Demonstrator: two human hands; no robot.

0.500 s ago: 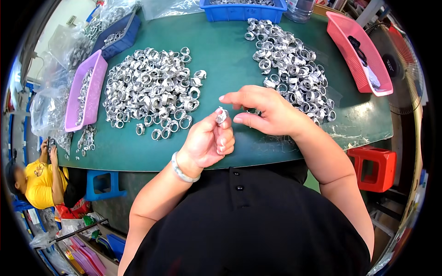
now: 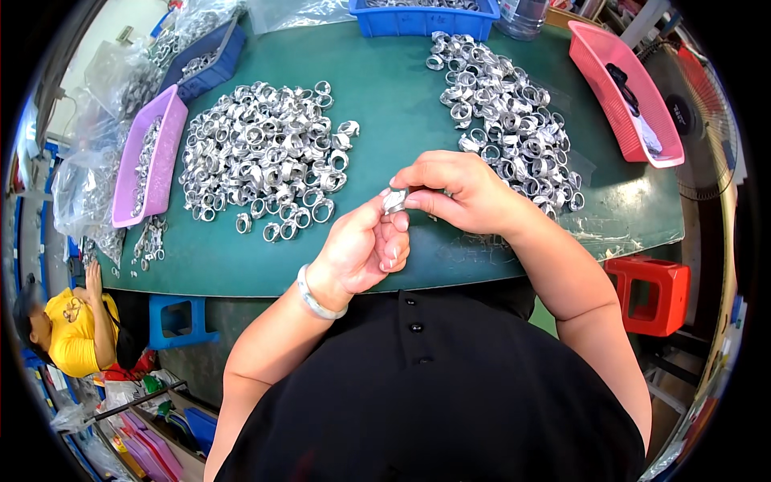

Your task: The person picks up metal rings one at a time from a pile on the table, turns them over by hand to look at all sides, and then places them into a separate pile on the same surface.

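Note:
A silvery ring (image 2: 393,202) with a broad, decorated top is pinched between the fingertips of both hands, just above the near part of the table. My left hand (image 2: 361,247) grips it from below with thumb and curled fingers; a pale bangle circles that wrist. From the right, the thumb and forefinger of my right hand (image 2: 459,191) close on the ring too. A wide heap of similar rings (image 2: 261,149) lies to the left, and a second, longer heap (image 2: 514,120) spreads beyond my right hand.
Around the green table (image 2: 385,88) stand a purple basket (image 2: 170,153), a blue bin (image 2: 233,56), another blue bin (image 2: 426,24) and a pink basket (image 2: 598,88). A fan (image 2: 683,112) is at right. Stools, red (image 2: 662,293) and blue (image 2: 177,321), stand below. A person in yellow (image 2: 76,329) sits left.
My right thumb and forefinger have come in and closed on the ring, which has turned slightly and shifted a little right. The person at left has lowered and leaned slightly.

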